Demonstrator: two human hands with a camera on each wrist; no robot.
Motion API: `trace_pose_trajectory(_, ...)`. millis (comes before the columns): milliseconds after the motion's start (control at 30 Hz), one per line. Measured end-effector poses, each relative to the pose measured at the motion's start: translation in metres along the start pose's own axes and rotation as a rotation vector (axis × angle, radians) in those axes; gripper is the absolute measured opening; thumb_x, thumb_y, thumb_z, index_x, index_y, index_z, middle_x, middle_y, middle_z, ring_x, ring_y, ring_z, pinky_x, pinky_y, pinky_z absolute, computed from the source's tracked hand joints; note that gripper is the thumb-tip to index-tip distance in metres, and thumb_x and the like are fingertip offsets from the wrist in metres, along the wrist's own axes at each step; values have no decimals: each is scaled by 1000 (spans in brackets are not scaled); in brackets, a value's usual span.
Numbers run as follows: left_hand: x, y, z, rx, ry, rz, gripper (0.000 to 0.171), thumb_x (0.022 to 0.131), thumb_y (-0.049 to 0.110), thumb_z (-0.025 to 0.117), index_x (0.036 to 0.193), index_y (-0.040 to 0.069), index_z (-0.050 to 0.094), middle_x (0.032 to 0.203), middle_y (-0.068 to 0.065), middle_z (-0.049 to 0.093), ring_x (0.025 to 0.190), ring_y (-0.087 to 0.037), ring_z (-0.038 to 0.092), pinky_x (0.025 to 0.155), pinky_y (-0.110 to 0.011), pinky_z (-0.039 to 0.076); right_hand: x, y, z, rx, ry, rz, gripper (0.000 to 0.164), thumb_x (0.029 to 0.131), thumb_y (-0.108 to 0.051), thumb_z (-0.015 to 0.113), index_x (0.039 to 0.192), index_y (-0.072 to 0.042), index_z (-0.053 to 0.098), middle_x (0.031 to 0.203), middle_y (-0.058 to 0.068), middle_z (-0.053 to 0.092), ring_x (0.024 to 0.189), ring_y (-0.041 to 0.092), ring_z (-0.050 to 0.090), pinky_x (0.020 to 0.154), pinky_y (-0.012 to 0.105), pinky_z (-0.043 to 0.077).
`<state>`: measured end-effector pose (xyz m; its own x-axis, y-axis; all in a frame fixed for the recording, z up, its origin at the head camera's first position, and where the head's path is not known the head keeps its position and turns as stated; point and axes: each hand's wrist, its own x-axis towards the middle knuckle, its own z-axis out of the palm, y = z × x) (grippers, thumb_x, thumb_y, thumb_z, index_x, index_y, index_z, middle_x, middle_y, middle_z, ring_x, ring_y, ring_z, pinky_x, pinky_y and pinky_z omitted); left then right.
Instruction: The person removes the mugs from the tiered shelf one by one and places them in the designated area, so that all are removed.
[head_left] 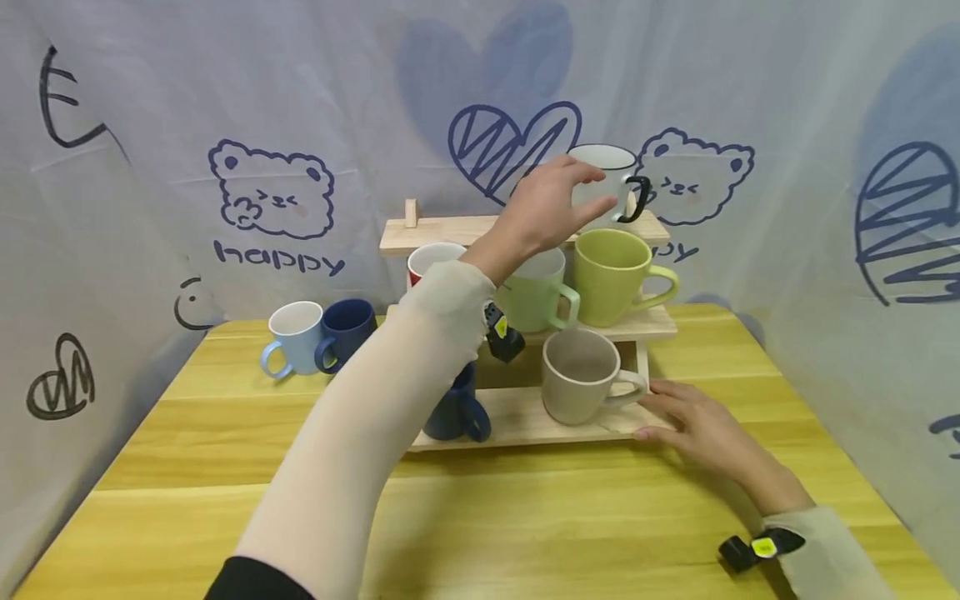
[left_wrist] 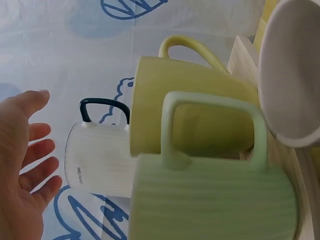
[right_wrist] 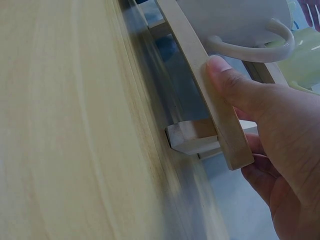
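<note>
My left hand (head_left: pixel 551 204) reaches over the top board of a tiered wooden shelf (head_left: pixel 513 417). Beside it stands a white mug (head_left: pixel 617 185) with a dark rim and black handle. In the left wrist view the fingers of this hand (left_wrist: pixel 25 160) are spread just off the mug's rim (left_wrist: pixel 100 160), holding nothing. My right hand (head_left: pixel 701 425) grips the right end of the shelf's lowest board. The right wrist view shows the thumb on top of the board (right_wrist: pixel 220 115) and fingers below. Nearby on that board sits a beige mug (head_left: pixel 577 387).
On the middle board are a yellow-green mug (head_left: pixel 611 279), a pale green mug (head_left: pixel 528 300) and a red-and-white mug (head_left: pixel 435 254), partly hidden by my left arm. A dark blue mug (head_left: pixel 453 412) stands below. Light blue (head_left: pixel 298 346) and navy (head_left: pixel 352 329) mugs stand on the table's left.
</note>
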<state>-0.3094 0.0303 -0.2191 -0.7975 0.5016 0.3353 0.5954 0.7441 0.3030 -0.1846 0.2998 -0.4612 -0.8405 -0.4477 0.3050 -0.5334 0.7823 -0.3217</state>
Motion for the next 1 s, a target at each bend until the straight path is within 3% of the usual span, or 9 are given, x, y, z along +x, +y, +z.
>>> trace_pose_trajectory(200,15,9,5,0,-44,-14,58,97,59,47,145,27,48,151,7,39,138,-9,33,114,-23,24,1,2,-1,-7,4,-18,54,81,-37,79,121,-3,68,134,25,55,120,45,51,97,60,42)
trace_pose_trajectory(367,26,15,9,18,-50,33,55,97,58,47,143,27,50,147,12,45,139,-6,31,114,-20,19,0,3,-1,-6,7,-13,54,81,-37,79,121,-3,68,133,25,55,120,45,51,97,60,42)
trace_pose_trajectory(667,45,26,15,71,-94,21,54,96,61,46,142,33,51,144,19,46,146,-9,15,118,-26,9,2,2,0,-3,9,1,53,81,-39,79,120,-5,69,134,24,55,120,45,51,98,60,41)
trace_pose_trajectory(833,52,29,20,156,-106,19,56,95,64,42,143,37,48,145,19,45,146,-8,13,119,-31,8,2,2,0,-8,11,7,53,81,-40,79,119,-5,69,134,23,55,120,45,51,98,60,41)
trace_pose_trajectory(1000,55,31,26,192,-97,24,57,95,65,43,145,37,46,145,17,46,142,-8,27,118,-29,15,1,2,1,-11,21,4,52,80,-40,80,118,-6,70,132,22,56,119,44,52,97,60,42)
